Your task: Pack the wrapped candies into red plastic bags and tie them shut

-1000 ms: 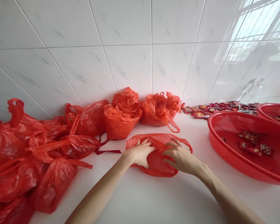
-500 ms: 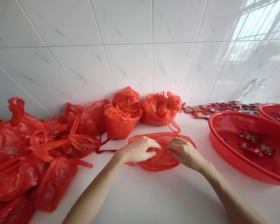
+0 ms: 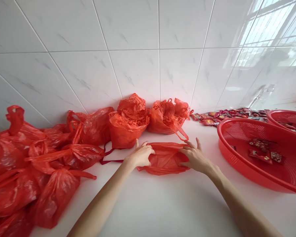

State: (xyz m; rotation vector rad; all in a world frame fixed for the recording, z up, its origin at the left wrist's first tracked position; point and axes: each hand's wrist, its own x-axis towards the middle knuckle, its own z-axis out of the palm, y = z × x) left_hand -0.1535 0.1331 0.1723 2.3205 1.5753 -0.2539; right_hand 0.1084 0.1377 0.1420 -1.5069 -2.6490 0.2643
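A red plastic bag [image 3: 166, 159] lies on the white table with its mouth spread wide between my hands. At its left side is my left hand [image 3: 139, 156], gripping the edge, with the thumb at the opening and some fingers raised. My right hand [image 3: 194, 157] has hold of the opposite edge, thumb inside the mouth and a couple of fingers sticking up. Nothing shows inside the bag. Just behind it stand a red bag stuffed with crumpled red bags [image 3: 128, 126] and another bunched red bag [image 3: 166, 120].
Filled, knotted red bags [image 3: 56, 184] are heaped at the left. On the right, a red perforated basket [image 3: 236, 164] holds several small packets [image 3: 261, 153]; a second basket [image 3: 286, 115] stands behind. More packets [image 3: 222, 117] lie along the tiled wall [image 3: 138, 72]. A dark red strap [image 3: 111, 161] lies left of my hand.
My hands have moved apart to the sides of the bag, and its mouth is now spread wider. Before, my fingers were together above its middle. The view has shifted slightly.
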